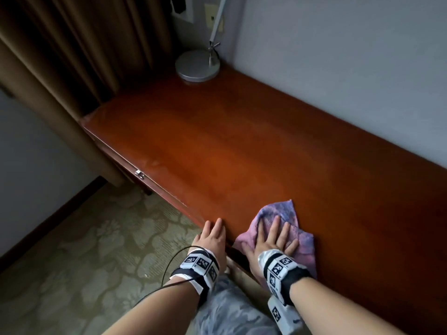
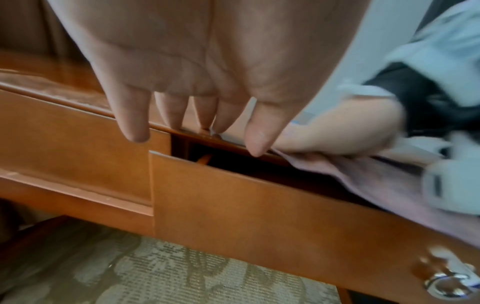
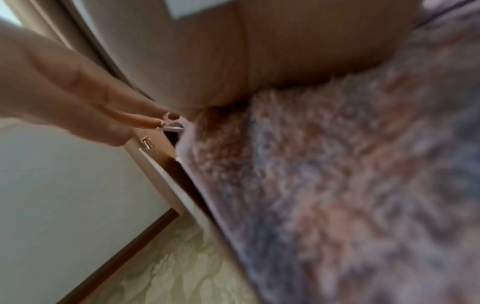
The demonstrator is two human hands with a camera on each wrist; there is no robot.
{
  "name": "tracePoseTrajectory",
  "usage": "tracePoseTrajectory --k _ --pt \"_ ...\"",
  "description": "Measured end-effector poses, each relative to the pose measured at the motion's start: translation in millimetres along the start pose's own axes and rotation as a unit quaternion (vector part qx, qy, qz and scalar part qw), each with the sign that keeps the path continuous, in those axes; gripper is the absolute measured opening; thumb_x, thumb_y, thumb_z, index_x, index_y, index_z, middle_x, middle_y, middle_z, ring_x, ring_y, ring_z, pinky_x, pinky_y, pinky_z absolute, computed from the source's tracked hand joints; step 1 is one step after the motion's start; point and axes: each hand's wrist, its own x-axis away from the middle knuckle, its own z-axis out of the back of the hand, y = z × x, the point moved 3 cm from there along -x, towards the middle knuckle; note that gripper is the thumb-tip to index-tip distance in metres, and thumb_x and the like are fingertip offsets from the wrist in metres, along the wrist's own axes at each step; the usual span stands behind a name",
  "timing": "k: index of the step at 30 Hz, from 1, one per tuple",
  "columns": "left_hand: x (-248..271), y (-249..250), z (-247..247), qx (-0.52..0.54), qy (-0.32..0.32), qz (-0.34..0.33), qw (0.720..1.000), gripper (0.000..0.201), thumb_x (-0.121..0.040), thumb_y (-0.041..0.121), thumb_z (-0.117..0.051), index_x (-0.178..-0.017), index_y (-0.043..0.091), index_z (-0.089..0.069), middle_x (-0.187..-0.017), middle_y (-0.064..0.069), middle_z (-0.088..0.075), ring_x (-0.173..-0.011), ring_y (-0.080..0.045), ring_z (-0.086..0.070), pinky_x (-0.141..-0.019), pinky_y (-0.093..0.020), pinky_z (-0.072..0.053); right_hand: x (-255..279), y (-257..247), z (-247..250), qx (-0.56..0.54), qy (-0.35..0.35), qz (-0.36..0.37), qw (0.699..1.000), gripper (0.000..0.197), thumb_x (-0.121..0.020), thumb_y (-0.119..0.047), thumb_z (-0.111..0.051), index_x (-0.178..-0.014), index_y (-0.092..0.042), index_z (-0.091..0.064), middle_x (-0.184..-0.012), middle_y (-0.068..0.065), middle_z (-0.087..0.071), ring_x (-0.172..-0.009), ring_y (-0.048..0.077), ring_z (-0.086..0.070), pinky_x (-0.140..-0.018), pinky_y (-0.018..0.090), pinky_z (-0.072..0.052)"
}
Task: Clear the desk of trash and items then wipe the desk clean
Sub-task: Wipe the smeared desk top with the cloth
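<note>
A pink and purple cloth [image 1: 284, 215] lies on the reddish wooden desk [image 1: 242, 146] near its front edge. My right hand [image 1: 274, 240] presses flat on the cloth with straight, spread fingers. My left hand [image 1: 212, 234] rests with straight fingers on the desk's front edge, just left of the cloth. In the left wrist view the left hand [image 2: 187, 115] hangs over the edge above a slightly open drawer [image 2: 259, 201], and the cloth [image 2: 384, 185] drapes over the edge. The right wrist view is blurred and filled by the cloth [image 3: 337, 185].
A silver desk lamp [image 1: 197, 65] stands at the desk's far left corner by the grey wall. Brown curtains [image 1: 84, 56] hang at the left end. Drawers with metal pulls [image 1: 139, 174] run below the front edge. Patterned carpet [image 1: 84, 262] covers the floor.
</note>
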Motion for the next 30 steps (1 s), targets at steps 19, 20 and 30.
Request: tracePoseTrajectory --k 19,20,30 --pt "-49 -76 72 -0.026 -0.055 0.032 0.998 0.073 -0.093 0.031 -0.044 -0.153 0.029 -0.002 -0.158 0.007 0.019 -0.147 -0.028 0.009 -0.119 -0.042 -0.019 -133 -66 62 -0.004 -0.014 -0.055 0.998 0.079 -0.074 -0.065 -0.054 -0.143 -0.028 -0.044 -0.154 0.025 -0.023 -0.14 0.051 -0.017 -0.103 0.072 -0.014" --pt "-54 -75 74 -0.032 -0.051 0.028 0.998 0.072 -0.093 0.03 -0.044 -0.152 0.031 -0.003 -0.158 0.008 0.017 -0.147 -0.029 0.008 -0.119 -0.043 -0.02 -123 -78 55 0.007 -0.019 -0.005 1.0 0.075 -0.077 -0.062 -0.052 -0.144 -0.03 -0.041 -0.154 0.024 -0.025 -0.14 0.05 -0.017 -0.105 0.069 -0.01" --pt "-82 -64 76 -0.131 -0.11 -0.02 0.985 0.067 -0.092 0.025 -0.031 -0.152 0.032 -0.001 -0.157 0.007 0.017 -0.144 -0.031 0.018 -0.12 -0.046 -0.014 -139 43 85 0.012 -0.048 -0.12 0.992 0.066 -0.09 -0.067 -0.019 -0.15 -0.046 0.001 -0.161 0.001 0.015 -0.147 0.03 0.013 -0.114 0.058 -0.004"
